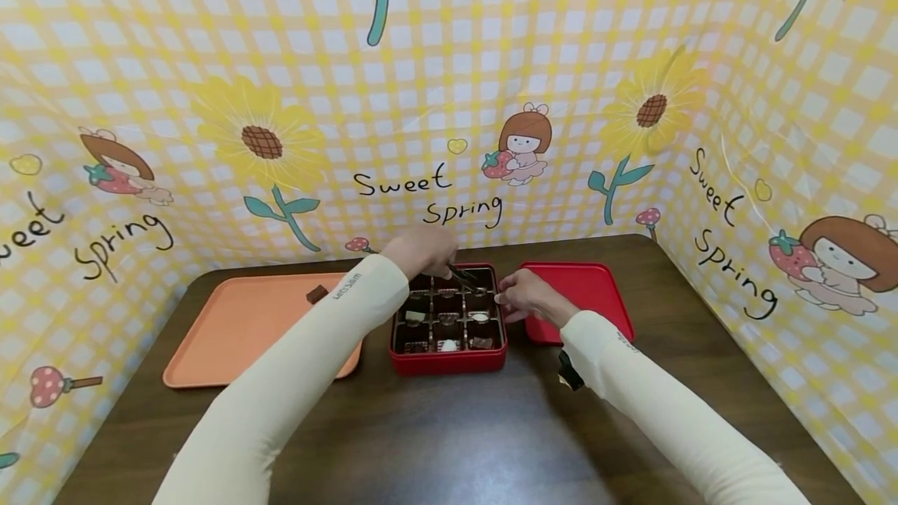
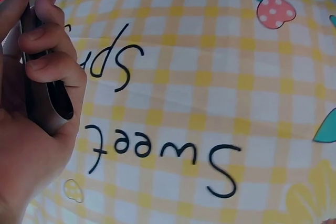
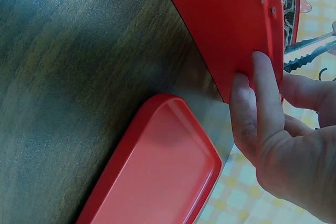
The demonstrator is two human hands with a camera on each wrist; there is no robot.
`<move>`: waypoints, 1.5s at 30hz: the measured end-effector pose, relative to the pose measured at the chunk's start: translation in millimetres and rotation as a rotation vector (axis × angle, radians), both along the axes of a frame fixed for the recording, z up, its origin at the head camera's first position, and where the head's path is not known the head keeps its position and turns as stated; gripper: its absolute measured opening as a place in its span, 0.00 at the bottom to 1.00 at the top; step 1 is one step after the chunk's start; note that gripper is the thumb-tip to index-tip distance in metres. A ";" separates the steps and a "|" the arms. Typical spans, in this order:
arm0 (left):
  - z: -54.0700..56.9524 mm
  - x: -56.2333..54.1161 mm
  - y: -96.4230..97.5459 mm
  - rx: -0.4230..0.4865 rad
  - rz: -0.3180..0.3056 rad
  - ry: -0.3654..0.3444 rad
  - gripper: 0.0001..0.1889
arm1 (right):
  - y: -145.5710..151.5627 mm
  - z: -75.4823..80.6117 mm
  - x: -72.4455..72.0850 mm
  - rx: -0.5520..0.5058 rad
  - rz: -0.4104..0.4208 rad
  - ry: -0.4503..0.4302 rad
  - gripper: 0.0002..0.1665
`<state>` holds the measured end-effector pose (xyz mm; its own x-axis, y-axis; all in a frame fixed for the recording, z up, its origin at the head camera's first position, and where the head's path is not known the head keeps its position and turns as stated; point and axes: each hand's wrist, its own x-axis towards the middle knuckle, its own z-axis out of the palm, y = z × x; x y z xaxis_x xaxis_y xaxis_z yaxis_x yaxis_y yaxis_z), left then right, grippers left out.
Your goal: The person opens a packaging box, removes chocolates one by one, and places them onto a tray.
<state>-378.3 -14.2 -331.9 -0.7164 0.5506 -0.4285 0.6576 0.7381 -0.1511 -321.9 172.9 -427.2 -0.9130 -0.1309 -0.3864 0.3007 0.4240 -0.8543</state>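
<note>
Over the far part of the red box [image 1: 449, 363], the left grip [image 1: 423, 249] is clamped on dark metal tongs [image 2: 41, 98], fingers wrapped round the arms and the bent end lying near the palm. The tips of the tongs point down and to the right of that grip, over the box's far compartments, their two arms slightly apart; I cannot tell whether they touch a piece there.

The right grip [image 1: 531, 296] is at the box's right side, its fingers fairly straight and laid against the outer wall, with one fingertip near the rim; it is not closed round anything.

Between the two grips and nearer the person, the box's dark divided insert [image 1: 446, 304] holds a pale block [image 1: 415, 316] in a left compartment, a white piece [image 1: 447, 345] in the front middle one and a brown piece [image 1: 481, 343] in the front right.

Left of the left grip lies an orange tray [image 1: 245, 333] with a brown cube [image 1: 317, 294] near the sleeve. Just beside the right grip, to its right, a shallow red tray [image 1: 589, 302] rests on the table [image 1: 456, 427]. Beyond both grips hangs a yellow checked cloth [image 1: 337, 100].
</note>
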 end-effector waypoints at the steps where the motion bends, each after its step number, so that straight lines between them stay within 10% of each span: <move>1: 0.1 0.1 2.3 -0.009 0.005 0.008 0.27 | 0.0 0.2 0.0 -0.003 -0.003 0.000 0.26; 21: -3.3 5.7 30.4 -0.103 0.028 0.110 0.14 | 1.3 0.4 0.0 -0.014 -0.004 -0.002 0.26; 45: -9.8 2.5 27.6 -0.049 0.056 0.039 0.15 | 0.4 -1.5 -0.5 -0.008 -0.014 0.000 0.28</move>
